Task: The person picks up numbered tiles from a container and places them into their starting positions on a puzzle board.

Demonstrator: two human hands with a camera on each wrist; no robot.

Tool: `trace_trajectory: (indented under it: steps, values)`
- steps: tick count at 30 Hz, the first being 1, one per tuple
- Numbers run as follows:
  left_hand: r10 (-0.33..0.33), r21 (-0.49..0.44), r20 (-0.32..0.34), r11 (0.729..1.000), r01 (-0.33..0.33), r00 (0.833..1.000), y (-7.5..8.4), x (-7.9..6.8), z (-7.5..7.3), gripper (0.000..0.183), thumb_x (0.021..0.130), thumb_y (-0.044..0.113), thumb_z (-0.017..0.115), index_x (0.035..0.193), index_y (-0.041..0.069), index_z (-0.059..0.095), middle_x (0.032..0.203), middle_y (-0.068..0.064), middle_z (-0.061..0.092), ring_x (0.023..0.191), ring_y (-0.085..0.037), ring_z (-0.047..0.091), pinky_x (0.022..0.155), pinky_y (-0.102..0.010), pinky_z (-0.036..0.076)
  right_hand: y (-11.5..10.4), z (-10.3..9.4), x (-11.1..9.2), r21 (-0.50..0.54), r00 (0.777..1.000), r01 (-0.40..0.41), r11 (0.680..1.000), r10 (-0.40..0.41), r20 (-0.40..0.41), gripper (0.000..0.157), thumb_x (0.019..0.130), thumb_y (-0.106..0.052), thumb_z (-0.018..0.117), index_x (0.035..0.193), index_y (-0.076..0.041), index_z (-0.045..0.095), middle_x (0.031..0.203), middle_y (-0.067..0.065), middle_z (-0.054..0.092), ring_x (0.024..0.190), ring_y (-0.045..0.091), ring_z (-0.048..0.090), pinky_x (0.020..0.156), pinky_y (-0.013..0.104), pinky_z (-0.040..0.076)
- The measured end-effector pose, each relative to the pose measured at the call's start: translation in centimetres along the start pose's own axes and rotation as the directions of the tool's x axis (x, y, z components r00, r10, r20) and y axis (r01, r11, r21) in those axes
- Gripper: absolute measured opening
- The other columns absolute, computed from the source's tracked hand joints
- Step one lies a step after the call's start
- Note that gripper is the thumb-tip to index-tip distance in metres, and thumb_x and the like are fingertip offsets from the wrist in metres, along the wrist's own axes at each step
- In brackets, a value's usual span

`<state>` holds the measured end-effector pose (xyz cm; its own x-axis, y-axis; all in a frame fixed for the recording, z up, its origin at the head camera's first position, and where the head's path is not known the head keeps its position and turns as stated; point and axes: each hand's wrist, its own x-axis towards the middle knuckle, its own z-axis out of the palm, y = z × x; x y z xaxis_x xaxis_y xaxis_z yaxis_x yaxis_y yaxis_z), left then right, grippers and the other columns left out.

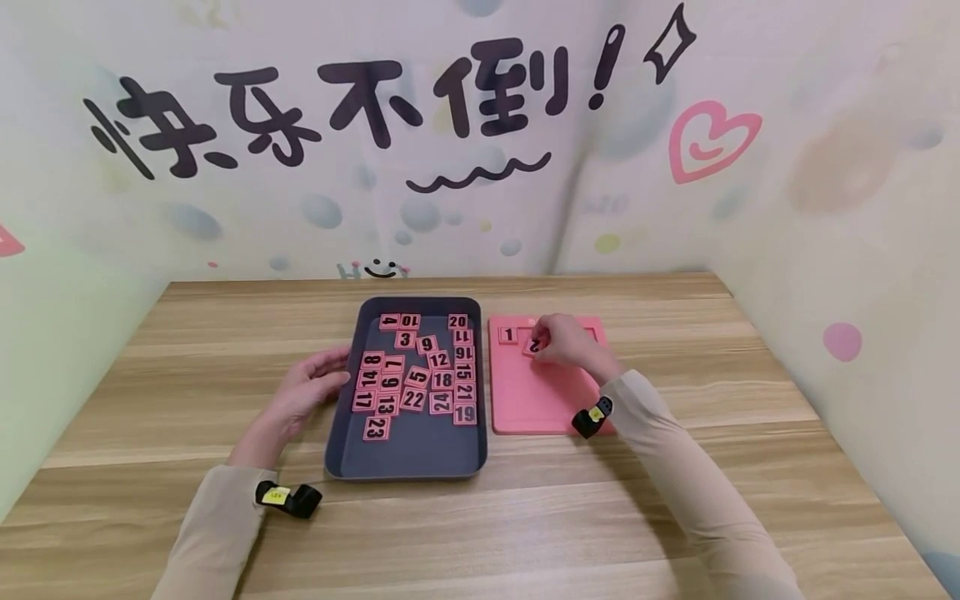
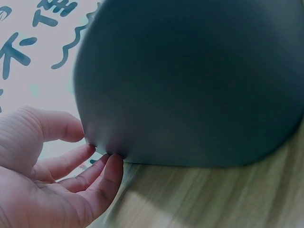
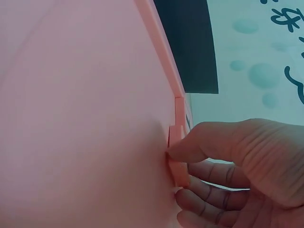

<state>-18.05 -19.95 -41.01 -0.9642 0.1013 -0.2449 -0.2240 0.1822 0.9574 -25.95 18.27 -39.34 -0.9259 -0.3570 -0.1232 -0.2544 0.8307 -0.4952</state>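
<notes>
My right hand pinches a pink tile numbered 2 between thumb and fingers, at the top of the pink board. In the right wrist view, the tile is tilted at the board's frame. Tile 1 lies in the board's upper left corner, just left of tile 2. My left hand rests its relaxed fingers against the left side of the dark grey tray. In the left wrist view, the fingertips touch the tray's outer wall.
Several pink number tiles lie in the tray, turned different ways, with a column along its right side. Tray and board stand side by side on a wooden table. A wall with printed lettering rises behind.
</notes>
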Motion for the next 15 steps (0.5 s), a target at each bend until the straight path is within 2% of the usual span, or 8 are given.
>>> trace_trajectory:
  steps: [7,12,15]
  values:
    - [0.002,-0.002,0.003,1.000,-0.002,1.000,0.04,-0.05,0.07,0.053,0.094,0.003,0.050,0.143,-0.004,0.031,0.141,-0.026,0.037,0.120,-0.026,0.046,0.083,-0.015,0.045,0.13,-0.55,-0.33,0.029,0.996,0.072,0.997,-0.074,0.042,0.035,0.076,-0.002,0.073,0.109,0.001,0.062,0.075,0.005,0.053,0.072,0.019,0.047,0.069,0.030,0.040]
    - [0.007,-0.004,0.005,1.000,-0.007,1.000,0.02,-0.05,0.05,0.053,0.093,0.003,0.050,0.142,-0.005,0.031,0.141,-0.027,0.037,0.117,-0.022,0.048,0.083,-0.016,0.045,0.19,-0.87,-0.48,0.022,0.993,0.086,0.996,-0.087,0.077,0.032,0.074,0.002,0.071,0.105,-0.001,0.064,0.076,0.005,0.055,0.071,0.019,0.048,0.066,0.028,0.041]
    - [0.008,-0.007,0.004,1.000,-0.008,1.000,0.02,-0.08,0.03,0.053,0.093,0.003,0.050,0.142,-0.005,0.031,0.141,-0.026,0.037,0.115,-0.020,0.049,0.083,-0.016,0.046,0.18,-0.88,-0.45,0.001,0.995,0.076,0.997,-0.075,0.071,0.029,0.074,-0.001,0.072,0.101,0.000,0.064,0.079,0.007,0.056,0.073,0.021,0.049,0.067,0.030,0.042]
